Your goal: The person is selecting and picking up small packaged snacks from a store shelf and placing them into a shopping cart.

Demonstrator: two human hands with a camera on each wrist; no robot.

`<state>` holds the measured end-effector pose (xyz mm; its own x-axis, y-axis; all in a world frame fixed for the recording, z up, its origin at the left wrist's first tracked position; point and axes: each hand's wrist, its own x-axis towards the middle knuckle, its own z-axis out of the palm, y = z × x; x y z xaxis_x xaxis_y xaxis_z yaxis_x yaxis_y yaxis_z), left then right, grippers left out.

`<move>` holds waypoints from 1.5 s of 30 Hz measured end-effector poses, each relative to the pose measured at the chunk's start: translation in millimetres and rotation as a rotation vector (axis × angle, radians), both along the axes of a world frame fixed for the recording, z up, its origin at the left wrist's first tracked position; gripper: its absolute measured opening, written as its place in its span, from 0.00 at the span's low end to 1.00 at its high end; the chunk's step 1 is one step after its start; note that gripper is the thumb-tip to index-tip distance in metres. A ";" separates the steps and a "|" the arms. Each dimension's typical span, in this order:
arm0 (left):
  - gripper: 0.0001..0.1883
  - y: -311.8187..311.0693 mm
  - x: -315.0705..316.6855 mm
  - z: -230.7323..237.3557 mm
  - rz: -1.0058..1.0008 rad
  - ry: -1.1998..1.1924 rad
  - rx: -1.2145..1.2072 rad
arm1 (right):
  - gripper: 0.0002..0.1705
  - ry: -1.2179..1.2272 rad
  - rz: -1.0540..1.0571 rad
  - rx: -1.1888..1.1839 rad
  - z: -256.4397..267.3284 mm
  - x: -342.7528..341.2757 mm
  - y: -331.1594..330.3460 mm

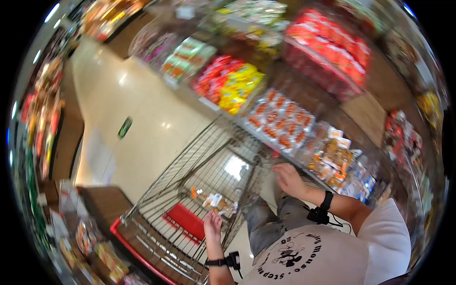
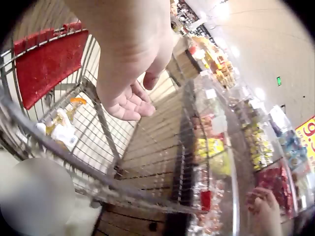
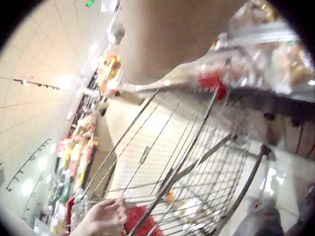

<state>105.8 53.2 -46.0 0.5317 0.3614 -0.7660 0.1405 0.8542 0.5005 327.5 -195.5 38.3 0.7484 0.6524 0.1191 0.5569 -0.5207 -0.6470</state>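
Note:
A wire shopping cart stands before the person, its rim (image 1: 164, 175) metal and a red panel (image 1: 185, 222) at one side. Packaged goods (image 1: 219, 203) lie inside it. The left hand (image 1: 213, 227) is over the cart, fingers loosely bent and holding nothing; the left wrist view shows this hand (image 2: 130, 73) above the wire basket. Near the display's edge, the right hand (image 1: 289, 180) hangs with relaxed fingers and nothing in it, beside the cart. In the left wrist view the right hand (image 2: 264, 209) appears at the lower right, in front of the shelves.
Display bins hold red packets (image 1: 327, 45), yellow packets (image 1: 240, 88), clear-wrapped items (image 1: 281, 118) and mixed snacks (image 1: 335, 159). Another display (image 1: 47, 118) runs along the far left, with pale floor (image 1: 142, 123) between. Packaged goods (image 1: 111, 261) sit on a stand at lower left.

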 end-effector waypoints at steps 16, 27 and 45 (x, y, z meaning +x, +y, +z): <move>0.11 50.8 -94.2 -25.3 -0.026 0.408 0.216 | 0.22 0.586 0.600 -0.817 -301.2 -100.7 295.7; 0.10 48.2 -95.4 -27.6 -0.246 0.419 0.409 | 0.07 0.688 0.735 -0.715 -279.6 -82.7 263.6; 0.23 -112.5 74.4 213.5 -0.654 -0.648 0.330 | 0.07 1.214 0.299 0.818 135.7 -16.6 -11.3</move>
<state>180.2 -59.3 167.5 0.9857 -0.0110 -0.1682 0.1504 0.5084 0.8479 310.9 -206.8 174.0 0.5109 0.8573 -0.0635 -0.5029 0.2382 -0.8308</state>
